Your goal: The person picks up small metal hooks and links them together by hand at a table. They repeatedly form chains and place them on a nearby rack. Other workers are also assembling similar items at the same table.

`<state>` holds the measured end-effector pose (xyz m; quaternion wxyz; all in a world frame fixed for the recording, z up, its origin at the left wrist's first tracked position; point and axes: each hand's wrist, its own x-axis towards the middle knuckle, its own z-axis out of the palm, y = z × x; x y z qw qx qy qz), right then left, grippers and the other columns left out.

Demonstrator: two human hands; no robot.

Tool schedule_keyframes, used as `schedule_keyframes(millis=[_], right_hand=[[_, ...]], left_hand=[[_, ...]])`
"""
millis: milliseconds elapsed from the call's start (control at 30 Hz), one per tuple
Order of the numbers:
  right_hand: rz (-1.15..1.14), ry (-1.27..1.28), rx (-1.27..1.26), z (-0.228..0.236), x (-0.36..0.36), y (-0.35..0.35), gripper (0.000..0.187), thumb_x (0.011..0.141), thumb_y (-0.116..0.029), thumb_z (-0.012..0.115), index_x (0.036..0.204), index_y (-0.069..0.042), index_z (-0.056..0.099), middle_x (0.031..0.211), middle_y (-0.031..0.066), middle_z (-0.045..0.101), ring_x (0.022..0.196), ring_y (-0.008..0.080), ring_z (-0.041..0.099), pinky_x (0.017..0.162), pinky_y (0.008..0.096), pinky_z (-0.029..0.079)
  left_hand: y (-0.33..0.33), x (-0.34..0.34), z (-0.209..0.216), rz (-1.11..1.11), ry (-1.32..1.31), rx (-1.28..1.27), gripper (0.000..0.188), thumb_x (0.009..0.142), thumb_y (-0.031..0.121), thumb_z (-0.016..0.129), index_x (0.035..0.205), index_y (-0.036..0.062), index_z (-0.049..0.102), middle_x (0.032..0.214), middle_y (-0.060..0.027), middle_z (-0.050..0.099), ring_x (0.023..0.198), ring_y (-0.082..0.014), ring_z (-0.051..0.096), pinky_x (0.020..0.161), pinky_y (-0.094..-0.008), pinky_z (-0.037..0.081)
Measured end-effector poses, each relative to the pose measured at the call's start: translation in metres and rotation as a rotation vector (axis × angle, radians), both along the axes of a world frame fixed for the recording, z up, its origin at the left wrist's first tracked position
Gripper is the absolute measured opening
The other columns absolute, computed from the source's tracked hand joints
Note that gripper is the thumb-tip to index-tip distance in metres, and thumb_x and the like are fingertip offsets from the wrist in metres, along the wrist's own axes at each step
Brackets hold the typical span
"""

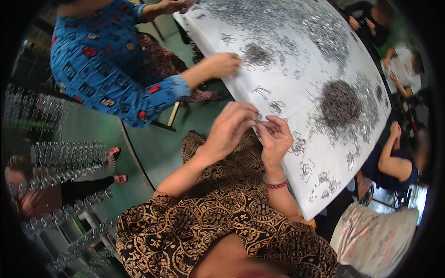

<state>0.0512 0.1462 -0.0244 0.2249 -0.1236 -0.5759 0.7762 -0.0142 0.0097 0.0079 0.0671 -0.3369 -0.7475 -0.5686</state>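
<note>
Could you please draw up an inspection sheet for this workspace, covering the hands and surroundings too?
Surface: white table, largely strewn with wire pieces.
Work pieces: small metal piece at the fingertips, exact shape unclear; dense dark wire pile farther right.
Clutter: loose wire clusters near the table's edge.
Hands: left hand and right hand pinch the small piece together.
Cables: nothing seen.
Surroundings: co-worker in a blue patterned shirt at left; green floor; others seated at right.

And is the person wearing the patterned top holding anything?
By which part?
The left hand and right hand seem to pinch a small metal piece in their fingertips; which part is gripped cannot be told.
</note>
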Motion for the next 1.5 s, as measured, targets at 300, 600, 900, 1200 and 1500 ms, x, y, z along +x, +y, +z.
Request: schedule_keyframes(millis=[300,600,900,1200,1500], right_hand=[[0.165,0.075,0.052,-0.001,0.0,-0.002,0.025,0.086,0.01,0.067,0.11,0.005,0.062,0.097,0.0103,0.067,0.085,0.0119,0.066,0.073,0.0231,0.054],[0.127,-0.169,1.058,-0.033,-0.137,0.175,0.026,0.089,-0.002,0.056,0.111,-0.004,0.07,0.092,0.0175,0.061,0.081,0.03,0.061,0.075,0.0357,0.048],[0.277,-0.208,1.538,-0.065,-0.179,0.212,0.009,0.083,-0.004,0.065,0.092,-0.002,0.066,0.092,0.0137,0.058,0.095,0.0326,0.057,0.084,0.0415,0.047],[0.381,-0.059,0.905,0.012,-0.086,0.09,0.019,0.087,0.002,0.059,0.104,-0.002,0.067,0.082,0.0087,0.066,0.071,0.0166,0.062,0.065,0.0291,0.049],[0.436,-0.014,0.839,0.068,-0.033,0.029,0.044,0.08,0.007,0.061,0.123,-0.006,0.063,0.075,0.0009,0.061,0.064,0.0066,0.055,0.063,0.0221,0.048]], left_hand=[[0.0,0.007,-0.007,0.054,-0.211,0.051,0.01,0.091,-0.007,0.057,0.099,-0.0019,0.06,0.097,-0.0116,0.07,0.092,-0.0182,0.068,0.079,-0.0296,0.054],[-0.011,0.004,0.004,0.031,-0.092,0.059,0.011,0.083,-0.009,0.063,0.092,-0.0032,0.06,0.091,-0.0147,0.067,0.084,-0.0271,0.066,0.074,-0.0347,0.053],[-0.021,0.009,0.0,0.006,-0.023,0.051,0.015,0.082,-0.008,0.065,0.095,-0.0025,0.059,0.092,-0.012,0.065,0.085,-0.0275,0.063,0.073,-0.0363,0.051],[-0.024,0.0,-0.016,0.014,0.066,-0.02,0.016,0.082,-0.007,0.065,0.096,-0.0015,0.06,0.094,-0.0123,0.065,0.087,-0.0295,0.063,0.075,-0.037,0.051],[-0.014,0.005,-0.017,-0.006,0.094,-0.174,0.015,0.083,-0.003,0.066,0.096,0.0013,0.059,0.089,-0.0114,0.064,0.083,-0.0313,0.061,0.072,-0.0388,0.048]])
